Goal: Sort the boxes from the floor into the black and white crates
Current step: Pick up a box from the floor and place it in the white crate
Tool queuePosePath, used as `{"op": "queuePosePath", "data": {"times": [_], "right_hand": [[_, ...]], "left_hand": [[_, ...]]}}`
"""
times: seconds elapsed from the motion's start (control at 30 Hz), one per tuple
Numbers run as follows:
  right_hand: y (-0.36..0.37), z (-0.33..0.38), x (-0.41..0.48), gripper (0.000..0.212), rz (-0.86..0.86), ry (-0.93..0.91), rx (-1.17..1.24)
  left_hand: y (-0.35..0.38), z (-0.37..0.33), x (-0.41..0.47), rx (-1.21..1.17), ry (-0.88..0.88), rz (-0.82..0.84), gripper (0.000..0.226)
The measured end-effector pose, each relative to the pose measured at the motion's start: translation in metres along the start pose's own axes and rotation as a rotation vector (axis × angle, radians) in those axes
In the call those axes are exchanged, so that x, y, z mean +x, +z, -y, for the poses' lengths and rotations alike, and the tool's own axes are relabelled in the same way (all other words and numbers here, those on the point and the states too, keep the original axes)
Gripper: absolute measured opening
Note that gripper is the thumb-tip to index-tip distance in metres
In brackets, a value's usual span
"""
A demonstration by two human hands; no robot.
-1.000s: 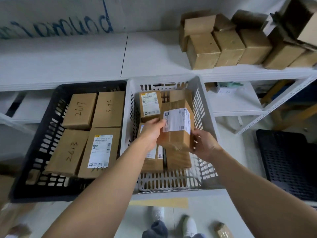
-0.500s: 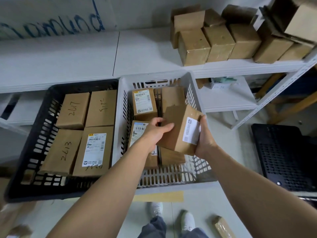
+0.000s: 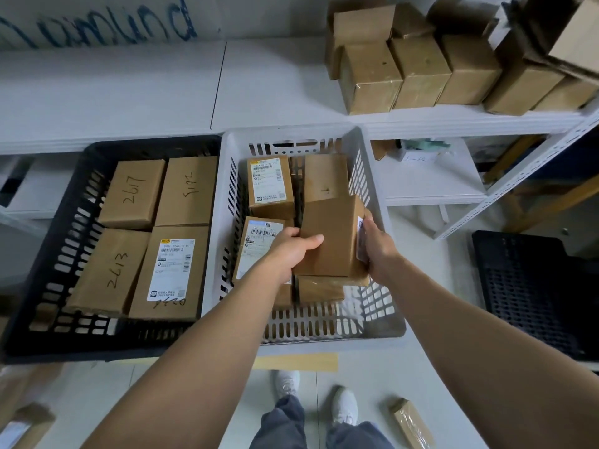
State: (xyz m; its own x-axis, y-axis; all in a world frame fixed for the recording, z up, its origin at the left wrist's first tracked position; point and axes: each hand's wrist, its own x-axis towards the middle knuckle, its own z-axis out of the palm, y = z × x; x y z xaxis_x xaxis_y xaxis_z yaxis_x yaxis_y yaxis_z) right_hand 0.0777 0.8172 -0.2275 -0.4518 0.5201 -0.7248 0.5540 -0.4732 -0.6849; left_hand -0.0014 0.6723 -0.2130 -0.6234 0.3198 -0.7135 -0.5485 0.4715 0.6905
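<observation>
A brown cardboard box (image 3: 334, 234) hangs inside the white crate (image 3: 291, 134), gripped between both hands. My left hand (image 3: 290, 251) holds its left side with the thumb laid over the plain top face. My right hand (image 3: 377, 247) grips its right side, where a white label shows. Under and around it lie several labelled boxes, one of them (image 3: 269, 186) at the crate's back left. The black crate (image 3: 94, 150) to the left holds several flat boxes, some marked 2617 and 2613. A small box (image 3: 413, 422) lies on the floor by my feet.
A white shelf (image 3: 259, 85) runs behind both crates, with several brown cartons (image 3: 418, 72) stacked at its right end. Another black crate (image 3: 531, 286) sits on the floor at the right. A package (image 3: 22, 426) lies at the lower left. My shoes (image 3: 343, 406) stand below the crates.
The held box has turned so its label faces right and its plain face is up, and it has sunk lower into the white crate. Both hands kept their grip.
</observation>
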Motion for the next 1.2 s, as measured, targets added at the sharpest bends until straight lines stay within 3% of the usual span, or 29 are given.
{"op": "queuePosePath", "data": {"times": [0.13, 0.33, 0.5, 0.6, 0.7, 0.77, 0.83, 1.0, 1.13, 1.17, 1.2], "right_hand": [[0.004, -0.005, 0.007, 0.054, -0.013, 0.013, -0.081], [0.011, -0.015, 0.012, 0.062, 0.120, 0.123, -0.022], [0.017, -0.026, 0.018, 0.068, 0.140, 0.223, -0.157], [0.021, -0.027, 0.016, 0.059, 0.060, 0.181, -0.103], [0.018, -0.019, 0.009, 0.034, -0.109, 0.074, 0.002], [0.019, -0.014, 0.010, 0.034, -0.133, 0.017, -0.129], [0.020, -0.016, 0.009, 0.029, -0.127, 0.000, -0.041], [0.033, -0.016, 0.000, 0.043, -0.018, -0.091, -0.398], [0.033, -0.006, 0.007, 0.040, -0.027, -0.283, -1.028], [0.035, -0.008, 0.006, 0.042, -0.017, -0.276, -1.091], [0.037, -0.010, 0.006, 0.044, -0.027, -0.190, -0.989]], "left_hand": [[0.000, 0.007, 0.007, 0.002, -0.007, -0.059, 0.056], [0.005, 0.020, 0.018, 0.151, -0.019, -0.105, 0.039], [0.008, 0.029, 0.027, 0.213, -0.072, -0.107, 0.038], [0.010, 0.033, 0.031, 0.186, -0.093, -0.109, 0.040], [0.010, 0.033, 0.034, 0.076, -0.111, -0.065, 0.043], [0.010, 0.033, 0.034, 0.004, -0.141, -0.018, 0.059], [0.011, 0.032, 0.034, -0.057, -0.171, 0.066, 0.076], [0.020, 0.026, 0.031, 0.052, -0.180, 0.178, 0.107], [0.014, 0.031, 0.036, 0.028, -0.201, 0.129, 0.106], [0.012, 0.033, 0.038, 0.013, -0.204, 0.124, 0.106], [0.011, 0.036, 0.039, 0.010, -0.204, 0.123, 0.106]]}}
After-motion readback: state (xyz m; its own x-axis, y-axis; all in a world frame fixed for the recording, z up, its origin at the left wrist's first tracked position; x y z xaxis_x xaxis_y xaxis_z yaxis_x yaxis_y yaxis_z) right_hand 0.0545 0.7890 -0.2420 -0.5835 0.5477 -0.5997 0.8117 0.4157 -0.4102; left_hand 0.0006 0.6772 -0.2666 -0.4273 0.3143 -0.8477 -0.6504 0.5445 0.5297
